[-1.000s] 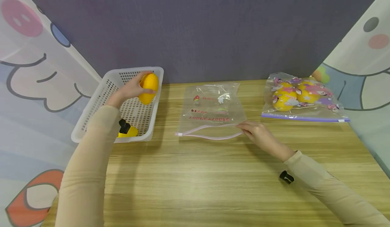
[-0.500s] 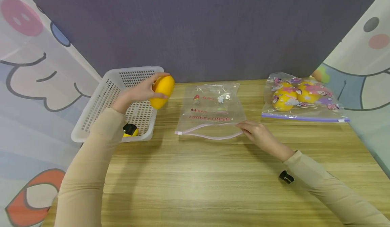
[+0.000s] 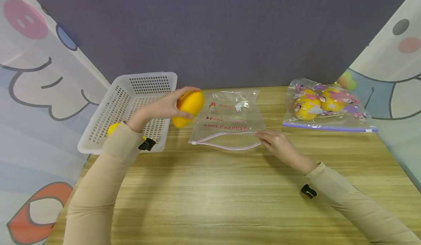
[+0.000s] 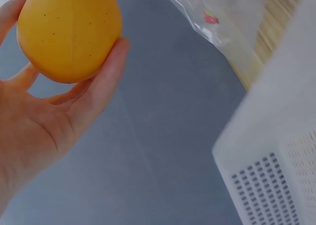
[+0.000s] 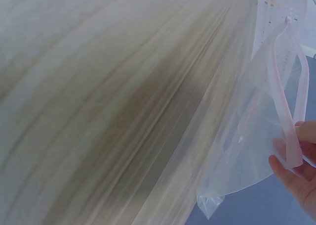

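Note:
My left hand (image 3: 161, 108) grips a yellow-orange mango (image 3: 190, 108) between thumb and fingers, holding it in the air between the basket and the left edge of a clear zip bag (image 3: 223, 109). In the left wrist view, the mango (image 4: 69, 32) shows a smooth rounded end with small dark specks. My right hand (image 3: 281, 146) pinches the right end of the bag's pink zip strip (image 5: 284, 96). The bag's mouth gapes toward me, its slider at the left end. Red print marks the bag, which lies flat on the table.
A white perforated basket (image 3: 98, 119) stands at left, with a yellow item (image 3: 113, 128) partly hidden by my sleeve. A purple-zipped bag (image 3: 352, 122) holding yellow fruit (image 3: 306, 108) lies at right. A dark grey panel (image 3: 223, 36) rises behind the wooden table (image 3: 210, 197).
My left hand has carried the mango rightward out of the basket, to beside the clear zip bag. The right hand has stayed on the zip strip.

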Action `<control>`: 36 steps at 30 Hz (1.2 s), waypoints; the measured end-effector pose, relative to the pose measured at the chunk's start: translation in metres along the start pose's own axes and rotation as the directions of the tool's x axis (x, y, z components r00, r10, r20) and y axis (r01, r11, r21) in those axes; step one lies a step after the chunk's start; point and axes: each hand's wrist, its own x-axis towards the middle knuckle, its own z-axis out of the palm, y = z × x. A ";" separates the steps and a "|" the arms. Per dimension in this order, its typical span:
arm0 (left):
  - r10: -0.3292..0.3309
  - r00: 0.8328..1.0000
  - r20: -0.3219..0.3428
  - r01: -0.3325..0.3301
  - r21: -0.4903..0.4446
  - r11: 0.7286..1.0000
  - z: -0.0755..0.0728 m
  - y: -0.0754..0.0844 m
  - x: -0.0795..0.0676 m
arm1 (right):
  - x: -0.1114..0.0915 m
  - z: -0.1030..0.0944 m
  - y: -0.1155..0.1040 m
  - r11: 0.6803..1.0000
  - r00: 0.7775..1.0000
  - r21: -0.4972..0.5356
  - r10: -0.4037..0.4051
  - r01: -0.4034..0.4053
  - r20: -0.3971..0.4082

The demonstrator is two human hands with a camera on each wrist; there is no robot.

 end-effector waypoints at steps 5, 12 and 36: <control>0.035 0.999 0.039 -0.035 0.008 0.999 0.011 0.012 -0.003 | 0.000 0.000 0.000 1.000 1.000 0.006 -0.004 0.004 -0.002; 0.098 0.992 0.078 -0.100 0.021 0.995 0.028 0.023 -0.005 | 0.000 0.001 0.000 1.000 1.000 0.026 0.003 -0.003 -0.010; 0.190 0.972 0.138 -0.209 0.134 0.969 0.091 0.028 0.002 | 0.003 0.001 -0.002 0.999 0.999 0.041 0.029 -0.028 -0.039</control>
